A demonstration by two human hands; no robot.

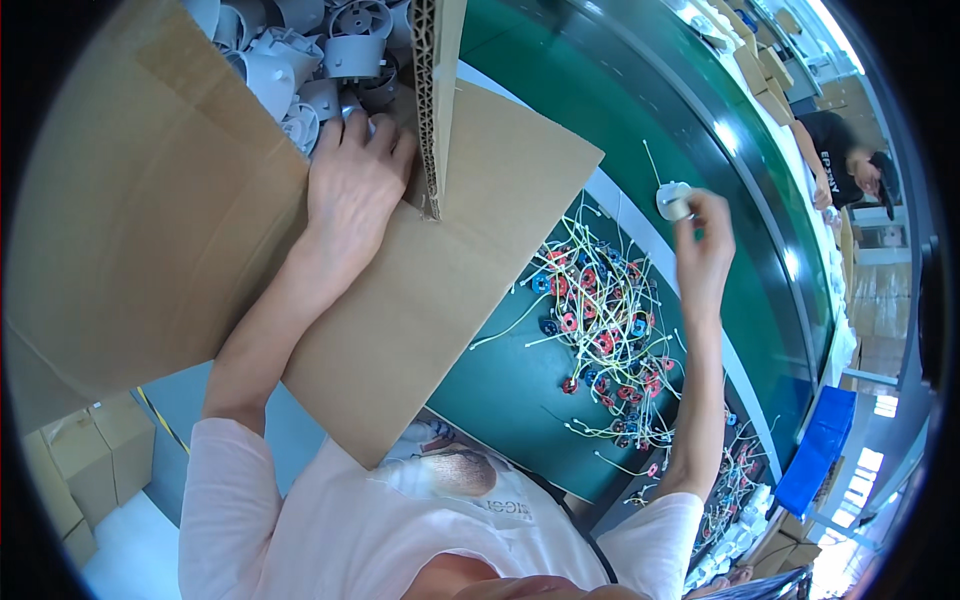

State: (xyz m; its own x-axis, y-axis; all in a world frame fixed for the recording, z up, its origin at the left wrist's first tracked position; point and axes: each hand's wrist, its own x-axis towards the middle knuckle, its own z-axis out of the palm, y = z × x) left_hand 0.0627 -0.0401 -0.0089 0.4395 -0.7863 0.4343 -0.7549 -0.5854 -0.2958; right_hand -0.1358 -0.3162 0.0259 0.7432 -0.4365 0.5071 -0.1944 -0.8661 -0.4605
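My left hand (358, 175) reaches over the edge of a cardboard box (150, 220) filled with white plastic housings (270, 80). Its fingers are somewhat apart, and their tips touch the nearest housings; no grip on one shows. Over the green conveyor belt, my right hand (706, 235) has its fingers pinched at the rim of a single white round housing (670, 200), slightly smeared by motion. A thin pale wire (651, 163) sticks out from this housing toward the far left.
A cardboard flap (450, 260) juts over the green worktop. Beside it lies a tangled heap of wired red and blue coil parts (605, 330). The conveyor belt (560, 80) curves past on the right. Across it stands another person (845, 160); a blue bin (815, 450) is lower right.
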